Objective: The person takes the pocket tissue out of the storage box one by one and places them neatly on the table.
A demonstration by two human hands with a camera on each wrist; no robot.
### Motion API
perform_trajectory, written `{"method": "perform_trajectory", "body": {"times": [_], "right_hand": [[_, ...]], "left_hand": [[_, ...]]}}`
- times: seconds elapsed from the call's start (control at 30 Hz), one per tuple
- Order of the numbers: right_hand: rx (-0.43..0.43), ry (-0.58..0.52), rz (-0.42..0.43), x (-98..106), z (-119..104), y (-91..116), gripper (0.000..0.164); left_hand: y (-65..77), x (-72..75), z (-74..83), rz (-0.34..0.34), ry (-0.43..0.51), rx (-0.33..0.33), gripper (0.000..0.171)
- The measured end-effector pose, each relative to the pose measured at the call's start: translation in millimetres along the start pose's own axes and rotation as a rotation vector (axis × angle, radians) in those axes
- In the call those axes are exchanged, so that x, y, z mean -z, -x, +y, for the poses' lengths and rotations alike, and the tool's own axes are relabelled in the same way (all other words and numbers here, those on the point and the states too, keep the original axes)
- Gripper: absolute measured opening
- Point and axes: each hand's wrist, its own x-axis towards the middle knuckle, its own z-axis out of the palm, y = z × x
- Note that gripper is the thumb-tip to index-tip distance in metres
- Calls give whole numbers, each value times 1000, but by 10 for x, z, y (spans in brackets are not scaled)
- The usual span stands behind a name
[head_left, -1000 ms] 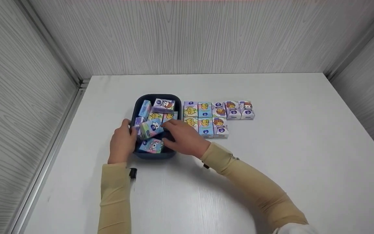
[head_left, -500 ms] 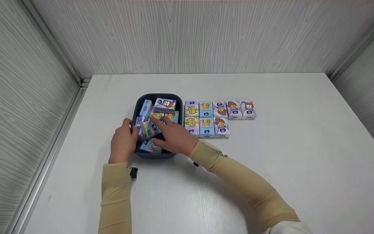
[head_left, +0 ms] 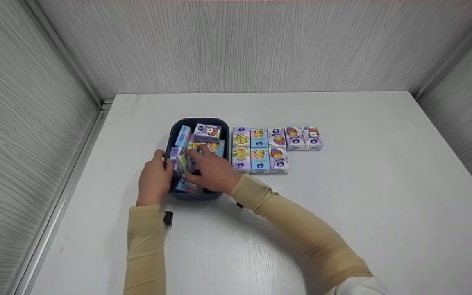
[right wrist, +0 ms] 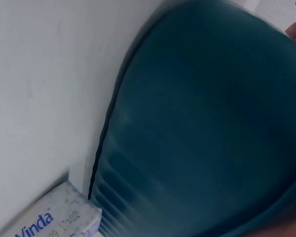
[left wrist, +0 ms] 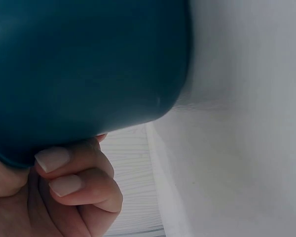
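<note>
A dark blue plastic bin holds several small tissue packs with cartoon prints. My left hand grips its left side; in the left wrist view curled fingers lie against the outer wall of the bin. Inside the bin, my right hand pinches a tissue pack with a green edge, which stands tilted between thumb and fingers. Part of this pack is hidden by the hand. A purple-and-white pack lies on top at the back. The right wrist view shows mostly the bin's wall.
Right of the bin, tissue packs stand side by side in two rows, a longer back row and a front row of three. A pack marked Vinda shows low in the right wrist view. Wood-grain panels enclose the white table.
My right hand has moved left across the bin onto the pack, which has tipped from lying print-up to standing on edge. My left hand stays on the bin's side.
</note>
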Motion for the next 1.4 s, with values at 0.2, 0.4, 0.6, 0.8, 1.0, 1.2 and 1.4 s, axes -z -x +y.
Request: {"method": "perform_trajectory", "body": {"times": [0.2, 0.4, 0.6, 0.8, 1.0, 1.2, 1.4], "right_hand": [[26, 29, -29, -55, -29, -23, 61], [32, 134, -53, -57, -34, -19, 58], [22, 198, -79, -53, -44, -14, 63], [20, 113, -85, -73, -20, -28, 67], [63, -58, -50, -52, 15, -15, 65], [110, -131, -1, -9, 31, 13, 64], [153, -151, 8, 7, 51, 44, 61]], "left_hand": [[-14, -17, 9, 22, -16, -10, 33], [-19, -22, 30, 33, -16, -22, 33], [-19, -12, 38, 28, -14, -20, 33], [-26, -16, 28, 23, -17, -9, 34], [-30, -24, 11, 14, -19, -11, 34], [-8, -18, 8, 27, -22, -24, 34], [7, 4, 16, 31, -19, -35, 33]]}}
